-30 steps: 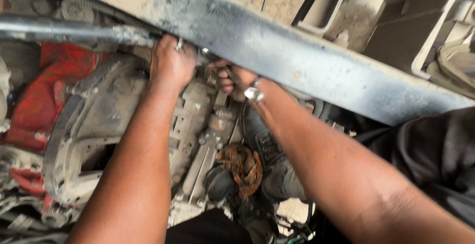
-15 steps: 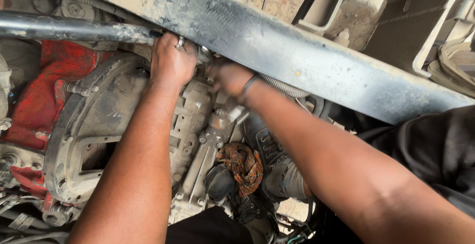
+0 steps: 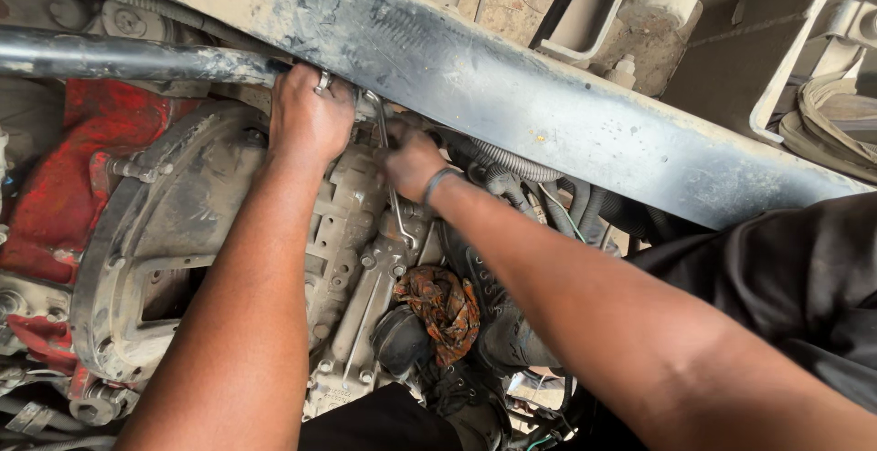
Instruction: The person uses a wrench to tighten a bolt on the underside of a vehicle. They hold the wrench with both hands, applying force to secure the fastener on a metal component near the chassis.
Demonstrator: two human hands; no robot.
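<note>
Both hands are reaching under a dusty frame beam [image 3: 548, 113]: the left hand [image 3: 309, 122] is gripping beside a black pipe [image 3: 128, 60], the right hand [image 3: 413, 160] is holding a bent metal wrench [image 3: 395, 200] over the grimy gearbox [image 3: 352, 232].

Two hands (left hand [image 3: 309, 122], right hand [image 3: 413, 160]), one wrench [image 3: 391, 181], one rag [image 3: 443, 307].

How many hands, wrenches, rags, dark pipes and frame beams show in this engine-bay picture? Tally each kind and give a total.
Hands: 2, the left hand and the right hand
Bent metal wrench: 1
Orange patterned rag: 1
Dark pipe: 1
Grey frame beam: 1
Total: 6
</note>
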